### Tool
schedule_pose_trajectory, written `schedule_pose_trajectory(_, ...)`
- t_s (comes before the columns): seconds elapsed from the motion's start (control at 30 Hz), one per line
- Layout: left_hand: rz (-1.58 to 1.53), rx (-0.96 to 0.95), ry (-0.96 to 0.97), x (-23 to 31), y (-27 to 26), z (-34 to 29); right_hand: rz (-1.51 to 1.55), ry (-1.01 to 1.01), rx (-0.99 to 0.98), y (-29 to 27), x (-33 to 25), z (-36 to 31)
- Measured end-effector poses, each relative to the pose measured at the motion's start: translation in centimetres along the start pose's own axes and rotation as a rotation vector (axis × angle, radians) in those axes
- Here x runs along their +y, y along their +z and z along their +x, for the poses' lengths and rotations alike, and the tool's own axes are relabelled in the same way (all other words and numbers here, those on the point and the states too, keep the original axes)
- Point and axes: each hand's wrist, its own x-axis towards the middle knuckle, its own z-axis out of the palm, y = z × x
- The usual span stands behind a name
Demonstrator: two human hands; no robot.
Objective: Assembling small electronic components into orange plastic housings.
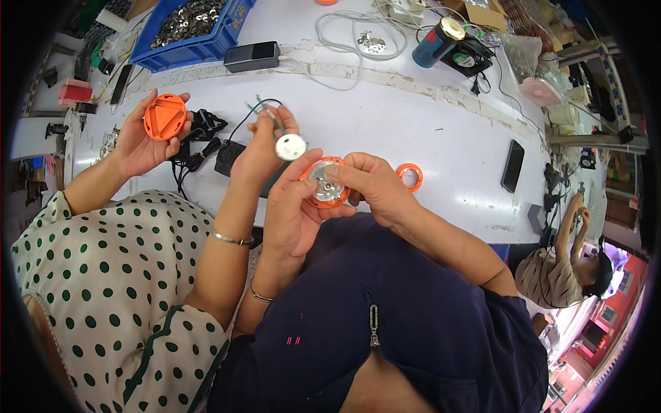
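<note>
Between my two hands is a round orange housing [326, 203] with a clear, shiny disc [323, 187] set in its face. My left hand [290, 215] cups it from the left, its fingers curled round the rim and its thumb on the disc. From the right, my right hand [381, 187] grips the edge, thumb laid over the disc; its other fingertips are mostly hidden behind the housing. An orange ring [409, 177] lies on the table just right of my right hand.
On my left, a co-worker in a dotted shirt holds an orange housing [165, 117] and, near my left hand, a white disc [290, 146] with thin green-tipped leads. A blue bin [182, 55], power bank [252, 57], phone [512, 166] and cables stand around. Another person sits far right.
</note>
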Motion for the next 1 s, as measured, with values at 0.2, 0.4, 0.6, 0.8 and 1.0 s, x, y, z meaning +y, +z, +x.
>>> schedule_pose_trajectory(0.2, -0.012, 0.015, -0.02, -0.1, 0.0, 0.0, 0.017, -0.02, 0.008, -0.1, 0.4, 0.2)
schedule_pose_trajectory(0.4, -0.009, 0.012, -0.016, -0.3, -0.1, 0.0, 0.031, -0.03, 0.028, 0.0, 0.5, 0.1)
schedule_pose_trajectory(0.6, -0.008, -0.003, 0.011, -0.2, 0.3, -0.2, -0.033, -0.042, -0.01, -0.3, 0.3, 0.1)
schedule_pose_trajectory(0.8, 0.018, -0.005, 0.038, 0.0, 0.7, -0.4, -0.114, -0.07, -0.025, 0.1, -0.4, -0.3)
schedule_pose_trajectory(1.0, 0.077, 0.004, 0.076, 0.2, 1.2, -0.5, -0.103, -0.071, -0.045, -0.3, -0.4, -0.5)
